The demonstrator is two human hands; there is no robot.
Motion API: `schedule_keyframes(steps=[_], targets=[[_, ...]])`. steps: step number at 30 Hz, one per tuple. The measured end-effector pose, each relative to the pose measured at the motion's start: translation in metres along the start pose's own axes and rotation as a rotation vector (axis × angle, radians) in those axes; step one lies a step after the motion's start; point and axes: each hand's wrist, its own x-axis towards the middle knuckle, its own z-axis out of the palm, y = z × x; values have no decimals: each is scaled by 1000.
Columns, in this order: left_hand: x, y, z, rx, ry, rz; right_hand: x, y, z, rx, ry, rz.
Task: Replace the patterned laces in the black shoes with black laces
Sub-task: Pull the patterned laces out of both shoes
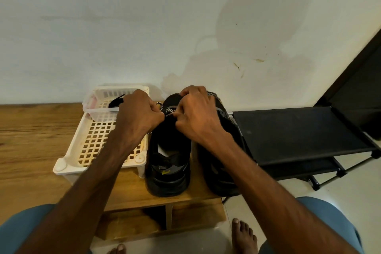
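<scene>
A home: wooden shoe bench (31, 142), black shoe rack (299, 136), bare feet (244, 237).

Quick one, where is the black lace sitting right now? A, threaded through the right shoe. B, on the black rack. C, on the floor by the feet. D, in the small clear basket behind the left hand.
D: the black lace lies in the small clear basket on the white lattice tray, while the left hand and right hand pinch the patterned lace.
</scene>
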Motion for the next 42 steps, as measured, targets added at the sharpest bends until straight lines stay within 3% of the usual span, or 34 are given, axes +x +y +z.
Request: schedule_keyframes(steps=[3,7,9,17,19,22,26,35,40,42], targets=[[2,1,2,4,4,-4,-3,21,-19,57,138,102],[4,-3,3,44,32,-8,-7,64,-41,241,523,293],[4,-3,3,63,12,10,-8,78,-47,243,577,347],[-12,13,18,128,14,128,0,54,-24,432,288,304],[-12,13,22,181,22,136,0,37,-17,493,149,227],[-10,12,22,206,17,144,-2,17,2,364,-75,149],[-8,8,14,160,-37,168,6,12,15,246,-67,191],[-5,7,-4,106,-136,92,9,35,3,368,-153,351],[-20,22,10,232,72,293,0,30,1,381,-124,295],[-21,23,19,241,69,398,-2,29,0,380,-114,286]])
